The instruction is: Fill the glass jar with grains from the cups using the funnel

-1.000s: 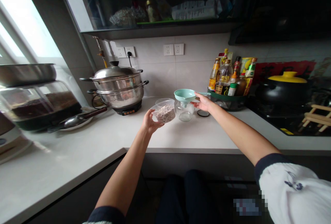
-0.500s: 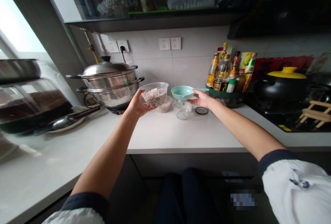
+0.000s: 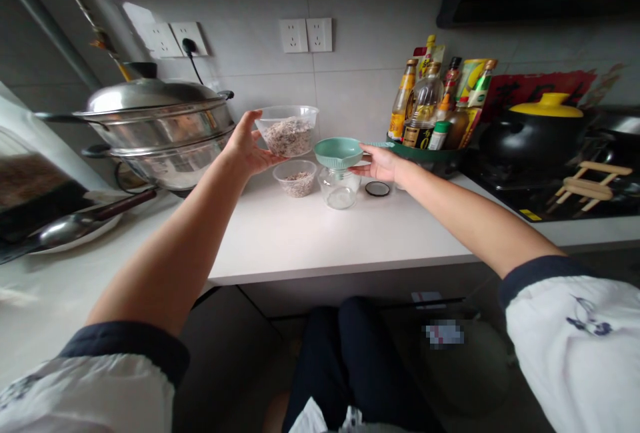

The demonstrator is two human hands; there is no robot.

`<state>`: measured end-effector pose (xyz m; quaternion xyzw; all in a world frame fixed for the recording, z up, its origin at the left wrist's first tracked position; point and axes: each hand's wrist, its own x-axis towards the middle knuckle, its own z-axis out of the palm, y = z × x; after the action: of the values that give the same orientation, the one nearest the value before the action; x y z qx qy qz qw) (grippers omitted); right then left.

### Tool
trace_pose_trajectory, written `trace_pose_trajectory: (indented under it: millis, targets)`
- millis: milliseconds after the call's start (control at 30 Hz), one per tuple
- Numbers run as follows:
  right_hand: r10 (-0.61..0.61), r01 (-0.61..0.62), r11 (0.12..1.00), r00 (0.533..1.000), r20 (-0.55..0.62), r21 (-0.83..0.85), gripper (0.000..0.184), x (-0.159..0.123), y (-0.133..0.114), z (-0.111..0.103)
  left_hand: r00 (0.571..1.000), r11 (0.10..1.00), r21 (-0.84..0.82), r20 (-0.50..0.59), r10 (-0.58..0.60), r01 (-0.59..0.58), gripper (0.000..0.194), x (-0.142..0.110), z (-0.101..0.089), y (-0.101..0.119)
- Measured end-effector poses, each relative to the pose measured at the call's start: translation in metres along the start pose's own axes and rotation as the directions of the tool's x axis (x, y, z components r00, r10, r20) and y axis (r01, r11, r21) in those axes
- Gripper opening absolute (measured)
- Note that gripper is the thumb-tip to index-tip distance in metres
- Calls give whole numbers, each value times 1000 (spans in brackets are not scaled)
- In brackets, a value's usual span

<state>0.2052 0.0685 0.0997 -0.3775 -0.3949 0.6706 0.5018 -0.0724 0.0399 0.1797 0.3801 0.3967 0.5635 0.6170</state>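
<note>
My left hand point(image 3: 250, 146) grips a clear plastic tub point(image 3: 289, 131) of pinkish-brown grain or flakes, raised above the counter. Below it a smaller clear bowl point(image 3: 295, 179) with similar grain stands on the counter. My right hand point(image 3: 379, 163) is closed on a mint-green funnel point(image 3: 339, 151) near its handle. The funnel's spout points down into the mouth of a clear jar point(image 3: 341, 193), which looks empty. A dark-rimmed round lid point(image 3: 377, 189) lies right of the jar, just under my right hand.
A stacked steel steamer point(image 3: 160, 119) stands at the left, beside a ladle point(image 3: 70, 227) on a plate. Sauce bottles point(image 3: 429, 106) crowd a green basket at the back right. Farther right are a black pot point(image 3: 535, 133) with a yellow lid and a small wooden stool-shaped rack point(image 3: 587, 187).
The view has tilted down and shifted. The tub in my left hand has risen and moved apart from the small bowl, which now shows more fully. The funnel stays over the jar.
</note>
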Motion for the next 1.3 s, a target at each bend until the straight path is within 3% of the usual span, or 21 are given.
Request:
trace_pose_trajectory:
  millis: [400, 633, 800, 1033, 1300]
  targets:
    - [3, -4, 1000, 1000, -24, -14, 13, -2, -3, 5, 999, 969, 244, -20, -34, 38, 67, 18, 4, 8]
    - [2, -1, 999, 1000, -8, 38, 12, -2, -1, 5, 997, 964, 252, -21, -78, 80, 70, 23, 15, 16]
    - [-29, 30, 999, 999, -14, 42, 12, -2, 1, 5, 997, 950, 305, -55, -53, 67, 75, 29, 22, 20]
    - [-54, 54, 997, 999, -9, 54, 11, -3, 3, 7, 995, 915, 395, -94, -46, 80, 67, 34, 27, 27]
    - [-63, 64, 997, 998, -20, 53, 11, -4, 4, 9, 983, 885, 466, -172, 67, 22, 65, 33, 30, 31]
